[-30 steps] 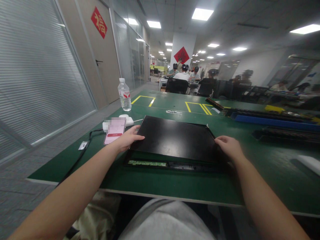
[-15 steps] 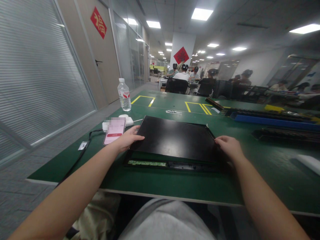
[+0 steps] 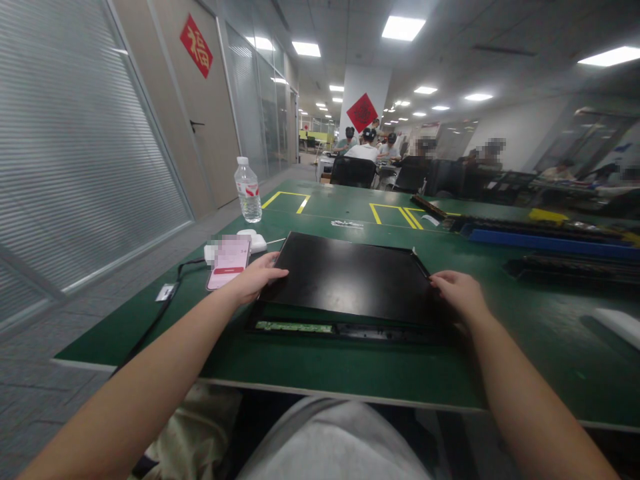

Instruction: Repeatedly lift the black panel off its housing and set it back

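Observation:
A flat black display panel (image 3: 355,277) lies at a slight tilt over a thin black frame (image 3: 390,333). A green circuit board strip (image 3: 294,327) shows along the frame's near side. My left hand (image 3: 257,277) grips the panel's left edge, thumb on top and fingers beneath. At the right edge my right hand (image 3: 457,290) is closed, its thumb and forefinger pinching the edge near the upper right corner. Whether those fingers hold the panel, the frame or both is hard to make out.
Left of the panel lie a phone (image 3: 230,263), a white charger (image 3: 254,240) and a black cable (image 3: 167,293). A water bottle (image 3: 249,190) stands behind them. Black strips and a blue bar (image 3: 550,241) lie at the right on the green table (image 3: 350,373). People sit further back.

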A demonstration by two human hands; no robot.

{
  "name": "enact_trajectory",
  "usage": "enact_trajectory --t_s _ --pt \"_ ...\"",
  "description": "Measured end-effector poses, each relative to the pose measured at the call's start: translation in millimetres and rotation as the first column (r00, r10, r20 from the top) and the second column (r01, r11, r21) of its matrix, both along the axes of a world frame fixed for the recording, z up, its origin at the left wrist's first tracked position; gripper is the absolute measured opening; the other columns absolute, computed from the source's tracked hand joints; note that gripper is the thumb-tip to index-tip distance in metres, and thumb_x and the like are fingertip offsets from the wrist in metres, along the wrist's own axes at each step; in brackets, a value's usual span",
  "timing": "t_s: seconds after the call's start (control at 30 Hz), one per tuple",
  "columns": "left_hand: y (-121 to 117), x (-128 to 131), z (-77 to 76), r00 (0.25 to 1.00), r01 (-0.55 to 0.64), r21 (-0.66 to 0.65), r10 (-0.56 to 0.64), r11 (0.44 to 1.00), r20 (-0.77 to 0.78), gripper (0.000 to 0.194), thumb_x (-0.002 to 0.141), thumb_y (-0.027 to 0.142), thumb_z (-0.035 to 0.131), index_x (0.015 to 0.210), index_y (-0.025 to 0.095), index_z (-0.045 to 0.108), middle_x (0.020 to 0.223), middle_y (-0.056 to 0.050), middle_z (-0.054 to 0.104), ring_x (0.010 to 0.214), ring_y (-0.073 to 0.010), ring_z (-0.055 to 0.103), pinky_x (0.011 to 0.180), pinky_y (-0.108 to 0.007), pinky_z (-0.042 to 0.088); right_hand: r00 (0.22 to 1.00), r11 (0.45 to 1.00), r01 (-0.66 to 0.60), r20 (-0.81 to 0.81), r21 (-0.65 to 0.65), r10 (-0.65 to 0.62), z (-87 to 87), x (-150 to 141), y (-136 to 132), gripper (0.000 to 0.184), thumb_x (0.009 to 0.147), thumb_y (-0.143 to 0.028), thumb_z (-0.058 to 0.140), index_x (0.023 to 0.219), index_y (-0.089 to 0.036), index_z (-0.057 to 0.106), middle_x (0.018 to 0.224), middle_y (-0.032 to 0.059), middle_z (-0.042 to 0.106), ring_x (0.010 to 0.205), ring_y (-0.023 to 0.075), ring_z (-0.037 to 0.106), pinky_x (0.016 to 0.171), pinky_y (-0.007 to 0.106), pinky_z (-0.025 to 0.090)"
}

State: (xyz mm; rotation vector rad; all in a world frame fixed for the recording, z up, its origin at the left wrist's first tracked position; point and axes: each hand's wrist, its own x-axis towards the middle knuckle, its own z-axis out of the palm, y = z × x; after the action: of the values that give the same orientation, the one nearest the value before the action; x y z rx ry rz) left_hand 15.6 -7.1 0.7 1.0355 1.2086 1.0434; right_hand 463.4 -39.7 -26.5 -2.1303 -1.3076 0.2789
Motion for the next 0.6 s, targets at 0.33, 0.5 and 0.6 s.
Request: enact_trajectory --t_s 0.33,0.5,0.6 --pt "0.0 -1.3 -1.5 0.999 0.022 0.016 -0.022 1.0 0.023 0.057 0.068 0.003 0.074 0.121 0.018 0.059 0.096 -0.007 0.078 0.081 -0.0224 0.076 0.076 -0.034 0.063 0.998 0.996 0.069 -0.018 0.06 -0.068 1.8 9.4 -1.2 0.037 0.077 -0.031 0.059 0.108 -0.021 0.076 0.089 0.0063 0.076 0.071 0.0198 0.064 0.068 0.031 0.046" --pt "1.0 -0.6 -2.3 0.996 0.051 0.005 -0.051 0.999 0.077 0.057 0.069 0.0 0.071 0.122 0.016 0.058 0.09 -0.007 0.078 0.075 -0.0218 0.076 0.069 -0.031 0.063 1.0 0.991 0.006 -0.012 -0.132 -0.007 -4.2 15.7 3.4 0.032 0.079 -0.032 0.061 0.103 -0.021 0.079 0.091 0.0078 0.076 0.075 0.0219 0.066 0.065 0.031 0.047" --pt "1.7 0.8 -2.0 0.995 0.044 -0.006 -0.043 0.999 0.088 0.05 0.069 -0.002 0.068 0.115 0.017 0.062 0.086 -0.005 0.078 0.076 -0.0217 0.076 0.06 -0.026 0.061 1.0 0.983 -0.016 0.021 -0.183 0.02 -3.0 12.8 4.5 0.031 0.081 -0.029 0.061 0.105 -0.02 0.079 0.1 0.0088 0.076 0.083 0.0231 0.067 0.07 0.031 0.049"
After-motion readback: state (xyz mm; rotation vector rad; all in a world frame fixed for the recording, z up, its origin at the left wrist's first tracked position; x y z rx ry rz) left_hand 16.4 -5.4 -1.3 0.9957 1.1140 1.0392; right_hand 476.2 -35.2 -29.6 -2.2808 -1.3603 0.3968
